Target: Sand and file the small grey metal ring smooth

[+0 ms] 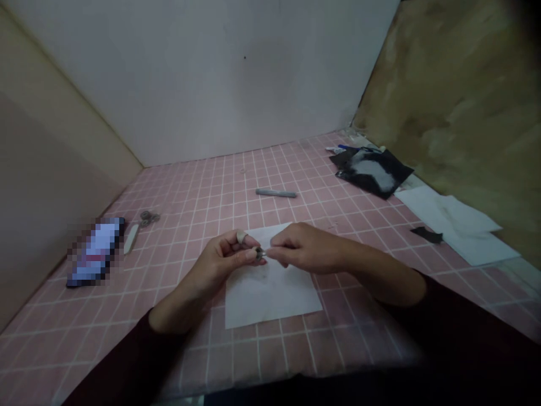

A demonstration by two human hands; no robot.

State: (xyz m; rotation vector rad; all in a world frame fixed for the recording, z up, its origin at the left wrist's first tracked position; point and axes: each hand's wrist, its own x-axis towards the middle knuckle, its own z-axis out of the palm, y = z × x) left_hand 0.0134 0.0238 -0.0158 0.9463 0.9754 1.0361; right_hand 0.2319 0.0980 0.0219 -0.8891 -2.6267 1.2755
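Centrally over the bench (346,349), both hands meet above a white paper sheet (270,293) that lies flat on the pink grid-patterned surface. The left hand (222,262) comes in from the lower left, with its thumb raised and its fingers (250,254) curled inward. The right hand (306,248) comes in from the right, with its fingers (279,241) drawn together toward the left hand. Between the fingertips of both hands sits a small dark object (259,252); both hands pinch it, and it is held just above the sheet. The object is too small to identify. Both forearms wear dark sleeves.

Surrounding items:
- A grey pen-like stick (275,193) lies on the bench beyond the hands, well apart from them.
- A small pair of scissors (139,228) lies to the left, with its handle loops pointing away from the person.
- A blurred rectangular item (95,251) lies just beside the scissors, near the left wall.
- A black and white pouch (372,169) rests at the far right of the bench, with pens (350,149) next to its far edge.
- Loose white sheets (460,225) lie at the right edge, and a small dark scrap (426,234) rests touching them.

Plain walls enclose the bench on the left, back and right.
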